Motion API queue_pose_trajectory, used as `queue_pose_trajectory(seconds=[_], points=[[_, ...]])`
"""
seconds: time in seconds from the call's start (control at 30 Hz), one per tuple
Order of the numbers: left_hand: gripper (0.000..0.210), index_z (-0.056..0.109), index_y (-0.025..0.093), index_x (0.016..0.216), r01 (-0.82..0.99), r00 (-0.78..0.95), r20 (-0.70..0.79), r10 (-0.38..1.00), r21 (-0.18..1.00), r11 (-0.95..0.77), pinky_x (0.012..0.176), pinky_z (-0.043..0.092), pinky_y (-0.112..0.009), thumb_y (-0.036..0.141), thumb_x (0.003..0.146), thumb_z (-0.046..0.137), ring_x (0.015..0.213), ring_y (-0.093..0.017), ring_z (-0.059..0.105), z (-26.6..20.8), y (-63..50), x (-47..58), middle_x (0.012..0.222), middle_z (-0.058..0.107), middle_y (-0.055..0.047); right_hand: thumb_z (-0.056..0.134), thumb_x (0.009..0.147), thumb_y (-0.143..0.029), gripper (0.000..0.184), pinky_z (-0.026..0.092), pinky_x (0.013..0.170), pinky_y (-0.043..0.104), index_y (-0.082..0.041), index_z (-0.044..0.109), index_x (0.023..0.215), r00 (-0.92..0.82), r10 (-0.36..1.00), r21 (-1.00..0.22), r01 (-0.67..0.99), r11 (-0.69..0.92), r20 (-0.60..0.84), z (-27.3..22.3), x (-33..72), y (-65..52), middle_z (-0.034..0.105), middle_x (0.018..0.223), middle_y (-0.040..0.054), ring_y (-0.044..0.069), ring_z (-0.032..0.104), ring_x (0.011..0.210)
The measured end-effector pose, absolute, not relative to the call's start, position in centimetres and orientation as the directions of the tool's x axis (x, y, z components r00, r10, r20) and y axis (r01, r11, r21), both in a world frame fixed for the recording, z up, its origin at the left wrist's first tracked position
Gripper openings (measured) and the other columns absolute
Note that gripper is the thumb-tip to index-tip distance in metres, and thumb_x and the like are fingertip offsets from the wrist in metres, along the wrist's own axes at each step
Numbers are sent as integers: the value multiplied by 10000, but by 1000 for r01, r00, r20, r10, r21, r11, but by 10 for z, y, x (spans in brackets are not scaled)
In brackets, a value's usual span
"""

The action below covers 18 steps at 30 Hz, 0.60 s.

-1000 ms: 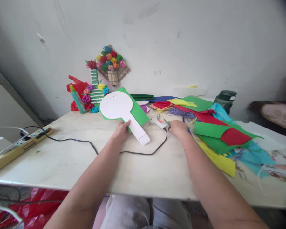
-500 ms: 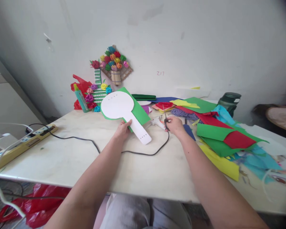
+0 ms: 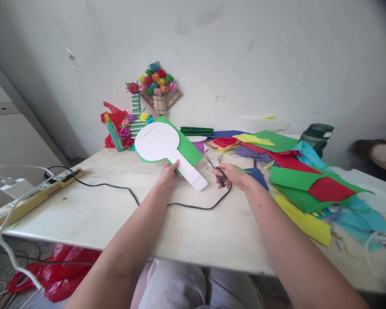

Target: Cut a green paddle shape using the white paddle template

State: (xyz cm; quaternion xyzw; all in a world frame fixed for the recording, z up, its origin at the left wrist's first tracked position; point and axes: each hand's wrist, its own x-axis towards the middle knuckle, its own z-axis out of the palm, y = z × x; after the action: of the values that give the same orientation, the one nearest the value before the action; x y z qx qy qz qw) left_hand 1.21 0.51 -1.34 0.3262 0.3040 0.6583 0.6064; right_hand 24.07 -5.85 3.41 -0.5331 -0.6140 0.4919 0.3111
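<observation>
Where a black cord [image 3: 207, 208] curves across the near part of the surface [image 3: 193, 244], the two hands are raised just beyond it. The left hand [image 3: 167, 177] pinches a white cutout [image 3: 157, 141] and the green sheet [image 3: 190, 148] behind it, thumb on top, gripping where the round head narrows into a strip. The fingers of the right hand [image 3: 233, 175] are closed around the handles of the scissors [image 3: 222, 180]; whether the blades are parted, I cannot tell.

The white shape is fully cut out. Judging by the edges, the green is partly trimmed: only a thin rim shows along the head's near left side, while a broad piece is left uncut on the far right. What lies behind the strip's end is hidden.

The cutout is held at left of centre, its long axis slanting, head far left and strip pointing near right. The scissors' tips point far and left, near the green corner. Beyond them lies a glue gun [image 3: 215, 160].
</observation>
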Motion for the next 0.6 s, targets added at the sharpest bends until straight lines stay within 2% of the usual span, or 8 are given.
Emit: queue_pose_trajectory(seconds=[0.27, 0.6], points=[[172, 575, 150, 855, -620, -83, 36, 996, 780, -80, 665, 531, -250, 99, 703, 636, 619, -115, 616, -11, 3, 12, 761, 666, -16, 592, 710, -541, 399, 330, 280, 149, -167, 464, 761, -310, 925, -907, 414, -76, -219, 37, 239, -62, 589, 553, 2, 100, 554, 402], [161, 592, 144, 862, -617, 13, 52, 999, 787, -33, 666, 535, -246, 92, 713, 624, 664, -129, 629, -8, -2, 13, 816, 677, -39, 563, 739, -538, 389, 313, 279, 141, -162, 489, 803, -395, 909, -935, 354, 15, -135, 26, 223, -62, 603, 608, 1, 81, 552, 420]])
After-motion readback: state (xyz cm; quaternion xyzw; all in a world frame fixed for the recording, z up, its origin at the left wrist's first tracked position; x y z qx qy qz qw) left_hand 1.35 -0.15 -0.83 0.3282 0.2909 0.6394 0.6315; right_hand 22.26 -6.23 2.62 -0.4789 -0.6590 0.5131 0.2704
